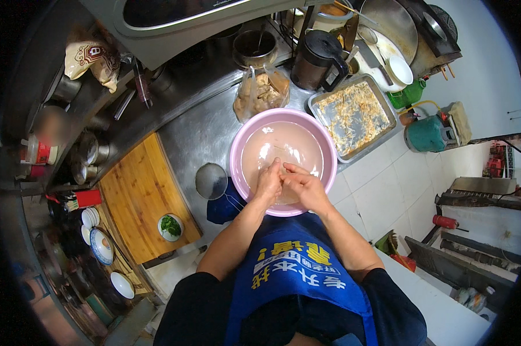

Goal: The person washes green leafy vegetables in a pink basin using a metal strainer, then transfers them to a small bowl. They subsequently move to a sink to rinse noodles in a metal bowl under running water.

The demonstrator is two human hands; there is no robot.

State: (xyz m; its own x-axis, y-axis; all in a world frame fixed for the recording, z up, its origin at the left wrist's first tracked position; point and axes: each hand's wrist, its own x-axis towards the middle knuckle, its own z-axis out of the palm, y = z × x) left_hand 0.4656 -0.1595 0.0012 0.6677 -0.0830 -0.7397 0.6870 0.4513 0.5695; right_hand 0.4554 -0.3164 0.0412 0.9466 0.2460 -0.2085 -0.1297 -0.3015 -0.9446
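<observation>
A pink plastic basin (236,162) of cloudy, pale water stands on the steel counter right in front of me. Both hands are over its near half, close to the water. My left hand (268,181) has its thumb and fingers pointing away from me. My right hand (303,184) reaches across, and its fingertips meet the left fingers. Whether something small is pinched between them cannot be made out. Beyond the basin to the right, a metal tray (311,104) holds pale and orange-brown shreds. A clear plastic bag of brownish chunks (262,93) sits behind the basin.
Left of the basin, a mesh strainer (210,181) overlaps a dark blue cloth (221,207). A wooden board (143,190) carries a small bowl of chopped greens (170,227). At the back are a dark lidded jug (316,60), a pot (255,47) and a cleaver (373,58).
</observation>
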